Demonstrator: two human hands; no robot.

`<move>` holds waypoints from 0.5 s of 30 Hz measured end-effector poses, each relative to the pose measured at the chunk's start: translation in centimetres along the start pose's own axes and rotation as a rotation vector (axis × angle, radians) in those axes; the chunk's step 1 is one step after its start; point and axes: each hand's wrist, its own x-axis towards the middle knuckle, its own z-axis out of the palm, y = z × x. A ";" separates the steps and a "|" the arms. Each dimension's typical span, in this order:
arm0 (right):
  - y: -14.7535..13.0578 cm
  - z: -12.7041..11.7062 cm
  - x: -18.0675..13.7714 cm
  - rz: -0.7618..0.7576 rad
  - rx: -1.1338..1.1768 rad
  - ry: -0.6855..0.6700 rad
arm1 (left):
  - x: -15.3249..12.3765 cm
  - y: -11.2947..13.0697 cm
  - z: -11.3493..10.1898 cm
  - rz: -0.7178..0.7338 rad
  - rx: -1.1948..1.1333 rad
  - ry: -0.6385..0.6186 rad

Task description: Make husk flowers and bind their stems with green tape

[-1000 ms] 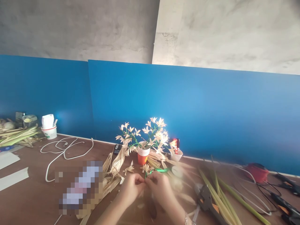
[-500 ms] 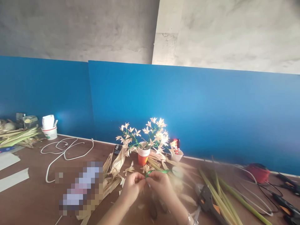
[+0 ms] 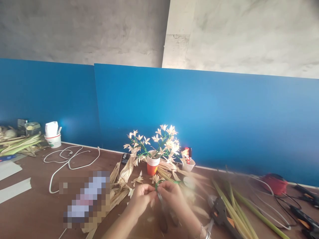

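My left hand (image 3: 142, 198) is closed, its thumb and fingers pinched at the base of a pale corn-husk flower (image 3: 156, 179). Close against it, my right hand (image 3: 172, 196) is also closed, pinching a strip of green tape (image 3: 175, 182) that runs out past its fingers to the right. Both sets of fingertips meet just below the petals, and the stem there is mostly covered. Under the hands lies a pair of scissors (image 3: 163, 219), partly hidden. Behind them an orange paper cup (image 3: 152, 168) holds green-stemmed branches with several husk flowers (image 3: 169, 142).
Dry corn husks (image 3: 127, 169) lie left of the cup. A glue gun (image 3: 221, 212) and long green leaves (image 3: 239, 212) are at right, near a red pouch (image 3: 275, 183). A white cable (image 3: 51, 179) loops at left. A blue partition (image 3: 199, 116) bounds the table's back.
The right hand has shifted slightly and its wrist has turned a little. More of the scissors shows between the hands. The flower stays in almost the same place.
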 end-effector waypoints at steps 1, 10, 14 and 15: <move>0.0 -0.1 0.1 0.004 0.011 0.001 | 0.0 0.0 -0.1 -0.009 -0.021 -0.013; 0.9 0.2 0.1 -0.082 -0.160 0.056 | 0.2 -0.6 0.1 -0.068 -0.015 0.014; 1.2 0.5 -0.1 -0.119 -0.272 0.126 | 0.4 -1.2 0.4 -0.005 0.094 0.107; 1.2 0.6 -0.2 -0.117 -0.283 0.134 | 0.5 -1.4 0.4 0.004 0.111 0.120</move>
